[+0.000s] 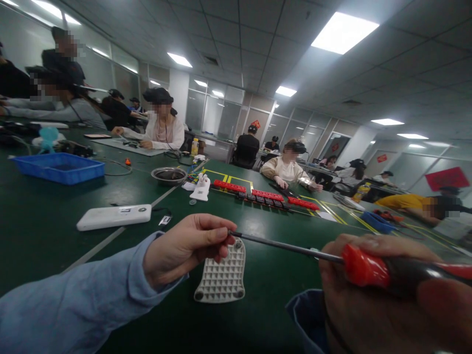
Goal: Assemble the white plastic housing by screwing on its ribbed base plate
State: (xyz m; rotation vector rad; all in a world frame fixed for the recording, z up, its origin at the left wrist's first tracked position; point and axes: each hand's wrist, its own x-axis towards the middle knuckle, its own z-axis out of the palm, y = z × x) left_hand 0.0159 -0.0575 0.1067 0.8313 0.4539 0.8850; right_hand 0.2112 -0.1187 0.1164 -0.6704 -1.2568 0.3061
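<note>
A screwdriver [287, 246] with a red and black handle is held in my right hand [383, 295], its shaft pointing left. The fingers of my left hand [199, 243] are pinched at the shaft's tip; whether a small screw is between them is too small to tell. Just below and behind the fingertips, a whitish grid-backed plastic piece [223, 275] lies on the green table [273, 305], with dark round spots at its corners.
On the left are a white rectangular device [114, 217], a blue tray [61, 168] and a metal bowl [168, 175]. Ahead stand a white bracket [201, 188] and red strips [267, 195]. Several people sit around the tables; one person's hand [282, 182] rests beyond the strips.
</note>
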